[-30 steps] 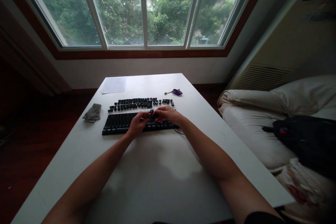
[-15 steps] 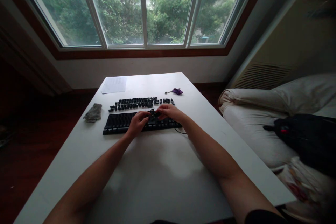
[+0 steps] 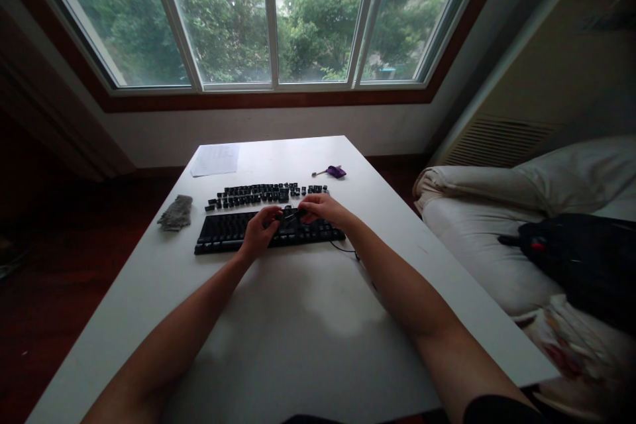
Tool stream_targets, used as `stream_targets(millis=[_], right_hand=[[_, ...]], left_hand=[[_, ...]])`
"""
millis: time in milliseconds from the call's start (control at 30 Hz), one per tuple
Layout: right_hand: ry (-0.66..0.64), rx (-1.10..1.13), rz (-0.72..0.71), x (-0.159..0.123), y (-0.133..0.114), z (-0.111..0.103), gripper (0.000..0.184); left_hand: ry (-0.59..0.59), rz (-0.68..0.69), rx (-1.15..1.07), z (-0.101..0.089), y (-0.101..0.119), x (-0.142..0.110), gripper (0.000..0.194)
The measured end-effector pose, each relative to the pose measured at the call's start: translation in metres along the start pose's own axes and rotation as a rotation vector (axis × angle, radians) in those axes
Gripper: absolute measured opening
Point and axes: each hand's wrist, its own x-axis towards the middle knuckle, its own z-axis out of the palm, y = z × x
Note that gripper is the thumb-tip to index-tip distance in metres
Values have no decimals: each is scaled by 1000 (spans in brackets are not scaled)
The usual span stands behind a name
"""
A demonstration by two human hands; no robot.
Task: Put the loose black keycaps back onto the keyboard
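Note:
A black keyboard (image 3: 226, 232) lies across the white table, many of its key places bare of caps. Over its middle, my right hand (image 3: 322, 210) pinches a thin dark tool (image 3: 294, 214) that points left, its exact kind unclear. Close to the tool's tip, the thumb and fingers of my left hand (image 3: 259, 230) are drawn together; anything between them is too small to name. Behind the keyboard, loose black keycaps (image 3: 253, 197) stand in uneven rows.
A grey cloth (image 3: 175, 213) lies to the left, and a sheet of paper (image 3: 215, 160) at the far left corner. A purple brush-like item (image 3: 336, 172) rests at the back right. The keyboard's cable (image 3: 342, 249) runs under my right forearm. A cushioned seat (image 3: 462, 238) flanks the table.
My right hand has lifted slightly and tilted the thin dark tool, which shows more clearly between the hands. My left hand has barely shifted. The keyboard and keycaps stay in place.

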Motion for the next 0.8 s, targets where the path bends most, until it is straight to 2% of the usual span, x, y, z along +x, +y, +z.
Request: stream_targets(millis=[400,800], right_hand=[[-17,30,7,2,3,-1,16],[11,59,17,0,1,-1,15]], left_hand=[[-1,0,0,0,4,0,24],[-20,-8,0,0,1,0,23]])
